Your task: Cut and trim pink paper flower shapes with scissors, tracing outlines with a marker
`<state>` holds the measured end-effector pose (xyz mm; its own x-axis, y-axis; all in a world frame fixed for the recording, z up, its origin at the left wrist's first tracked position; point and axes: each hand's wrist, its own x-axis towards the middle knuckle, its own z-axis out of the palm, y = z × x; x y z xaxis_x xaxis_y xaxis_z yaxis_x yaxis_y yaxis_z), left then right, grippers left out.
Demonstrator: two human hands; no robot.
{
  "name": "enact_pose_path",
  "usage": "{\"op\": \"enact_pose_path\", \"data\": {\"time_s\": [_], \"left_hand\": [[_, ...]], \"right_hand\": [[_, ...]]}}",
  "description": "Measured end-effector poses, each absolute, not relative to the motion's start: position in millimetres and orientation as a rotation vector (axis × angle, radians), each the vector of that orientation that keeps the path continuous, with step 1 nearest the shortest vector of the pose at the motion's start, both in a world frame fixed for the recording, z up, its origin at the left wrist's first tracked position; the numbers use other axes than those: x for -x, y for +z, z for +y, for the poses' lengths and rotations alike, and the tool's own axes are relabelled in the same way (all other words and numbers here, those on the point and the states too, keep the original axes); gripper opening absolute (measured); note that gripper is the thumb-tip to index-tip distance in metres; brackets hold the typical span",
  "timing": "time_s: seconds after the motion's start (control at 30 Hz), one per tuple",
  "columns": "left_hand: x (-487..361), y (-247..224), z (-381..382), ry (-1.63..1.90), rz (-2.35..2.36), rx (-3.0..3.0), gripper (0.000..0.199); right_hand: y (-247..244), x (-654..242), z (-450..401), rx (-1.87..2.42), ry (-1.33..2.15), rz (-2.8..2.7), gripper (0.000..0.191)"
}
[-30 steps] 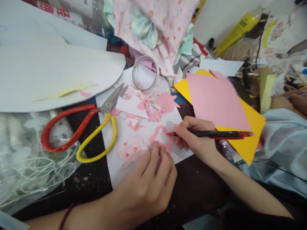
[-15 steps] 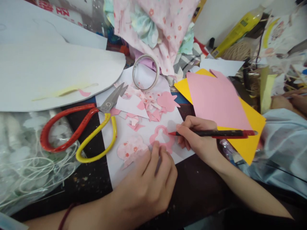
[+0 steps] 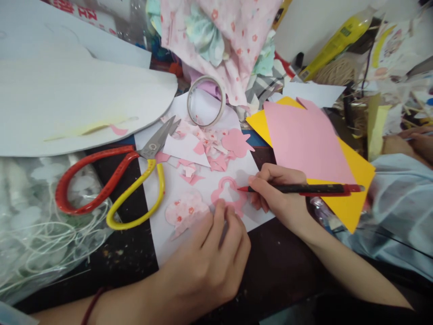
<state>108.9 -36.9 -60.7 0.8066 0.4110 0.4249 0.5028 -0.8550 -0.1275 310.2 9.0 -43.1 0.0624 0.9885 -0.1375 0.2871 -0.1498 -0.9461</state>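
Observation:
A pink paper cutout [image 3: 241, 197] with a pale shape in its middle lies on a white sheet [image 3: 176, 185]. The bent fingertips of my left hand [image 3: 213, 257] press on its lower edge; the thumb is hidden. My right hand [image 3: 277, 189] is closed around a black and red pen [image 3: 304, 188], whose tip meets the cutout's right side. Left of my fingers lies a floral-patterned cutout [image 3: 186, 211]. Above are pink paper scraps [image 3: 216, 162] and another pink cutout [image 3: 237, 142]. Spread scissors [image 3: 153, 148] with red and yellow handles rest at the sheet's left edge.
A tape roll [image 3: 220, 106] stands behind the scraps. Pink paper [image 3: 304, 140] overlaps yellow paper [image 3: 352, 212] at right. A large white board [image 3: 84, 99] and a plastic bag [image 3: 50, 239] occupy the left. At far right another person's hand [image 3: 416, 142] shows. Floral cloth [image 3: 237, 49] hangs behind.

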Motion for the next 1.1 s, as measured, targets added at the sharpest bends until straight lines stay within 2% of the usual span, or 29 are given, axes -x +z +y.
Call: {"op": "enact_pose_path", "data": {"time_s": [1.1], "left_hand": [[-109.9, -56.8, -33.3, -0.580, -0.694, 2.753, 0.039]], "right_hand": [[-42.3, -308.9, 9.4, 1.552, 1.128, -1.312, 0.033]]}}
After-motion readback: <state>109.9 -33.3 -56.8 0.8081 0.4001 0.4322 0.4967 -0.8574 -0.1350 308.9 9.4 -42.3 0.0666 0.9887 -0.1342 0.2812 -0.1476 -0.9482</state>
